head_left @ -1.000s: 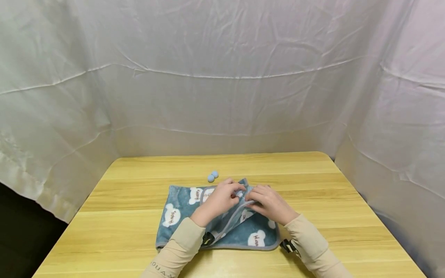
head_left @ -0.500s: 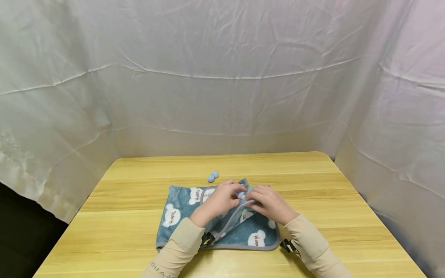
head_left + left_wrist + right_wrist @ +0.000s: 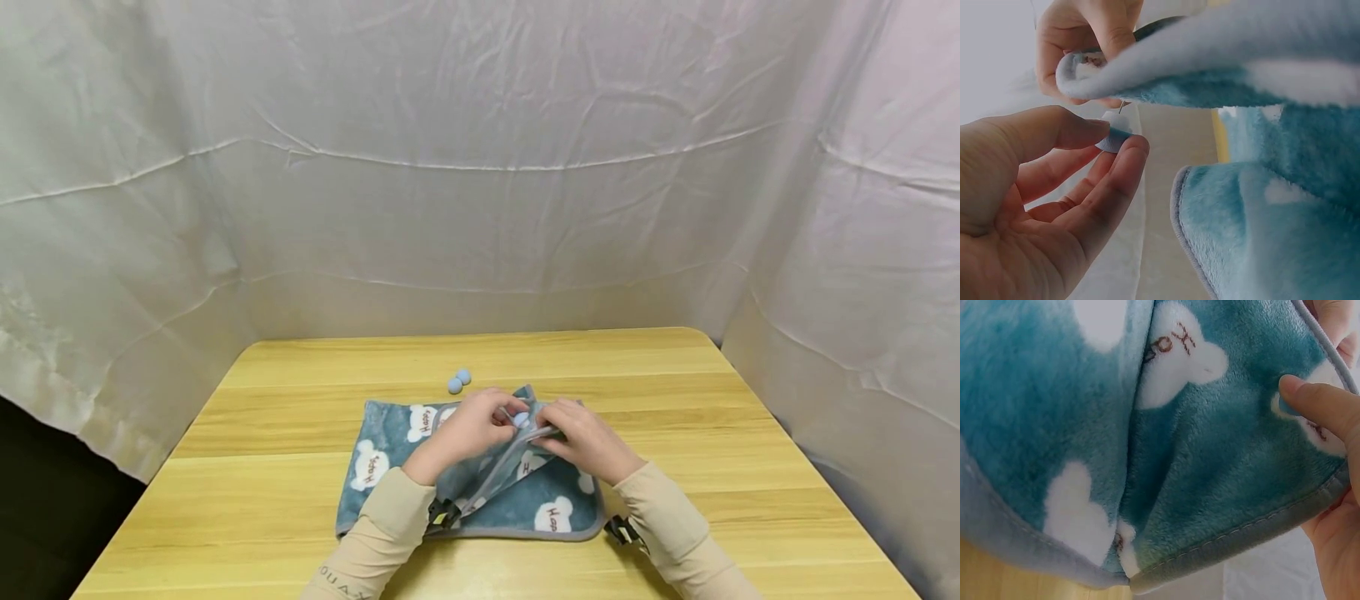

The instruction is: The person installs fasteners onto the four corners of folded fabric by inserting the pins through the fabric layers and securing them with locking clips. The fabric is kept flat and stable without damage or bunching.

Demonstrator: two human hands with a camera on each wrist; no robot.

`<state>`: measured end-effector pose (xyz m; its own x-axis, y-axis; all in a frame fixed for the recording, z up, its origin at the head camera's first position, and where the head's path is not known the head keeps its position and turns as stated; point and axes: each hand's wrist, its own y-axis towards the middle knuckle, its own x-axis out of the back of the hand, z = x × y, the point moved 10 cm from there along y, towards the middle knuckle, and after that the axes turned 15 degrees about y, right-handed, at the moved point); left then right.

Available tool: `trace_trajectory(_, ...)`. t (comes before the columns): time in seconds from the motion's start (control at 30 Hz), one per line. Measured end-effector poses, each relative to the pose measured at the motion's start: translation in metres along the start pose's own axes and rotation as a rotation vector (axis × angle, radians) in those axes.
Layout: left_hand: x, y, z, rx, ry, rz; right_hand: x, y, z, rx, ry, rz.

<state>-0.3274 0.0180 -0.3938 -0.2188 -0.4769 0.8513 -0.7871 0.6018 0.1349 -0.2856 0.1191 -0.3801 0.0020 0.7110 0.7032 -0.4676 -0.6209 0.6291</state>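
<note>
A teal fleece blanket (image 3: 517, 508) with white bear heads and grey trim lies folded on the table, one edge lifted. My left hand (image 3: 476, 429) pinches a small light blue ribbed cap (image 3: 1113, 139) between thumb and fingers. In the left wrist view, a thin metal pin (image 3: 1122, 107) spans from the cap to the lifted blanket edge. My right hand (image 3: 588, 437) grips that edge, thumb on top and fingers beneath. A small blue piece (image 3: 1288, 408) shows under its thumb in the right wrist view.
Two light blue round pieces (image 3: 459, 382) lie together on the wooden table (image 3: 247, 467), beyond the blanket. Pale cloth curtains (image 3: 495, 225) hang behind the table and at both sides.
My left hand has shifted slightly left and toward me, and more of the blue cap shows between the hands. The right hand stays on the blanket edge, its fingers slightly shifted.
</note>
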Motion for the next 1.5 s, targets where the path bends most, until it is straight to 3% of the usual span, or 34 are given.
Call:
trace_trajectory(0.47, -0.007, 0.002, -0.005, -0.035, 0.007, 0.005, 0.001, -0.001, 0.0, -0.006, -0.003, 0.004)
trace_trajectory(0.73, -0.004, 0.0, -0.005, -0.001, -0.001, 0.047, 0.002, -0.002, 0.002, 0.018, 0.001, 0.0)
trace_trajectory(1.27, 0.014, -0.027, 0.0, 0.039, -0.028, 0.075, 0.004, 0.002, 0.002, -0.035, -0.026, 0.015)
trace_trajectory(1.5, -0.001, -0.026, -0.013, -0.017, 0.035, 0.072, 0.002, 0.001, 0.003, -0.014, -0.017, 0.024)
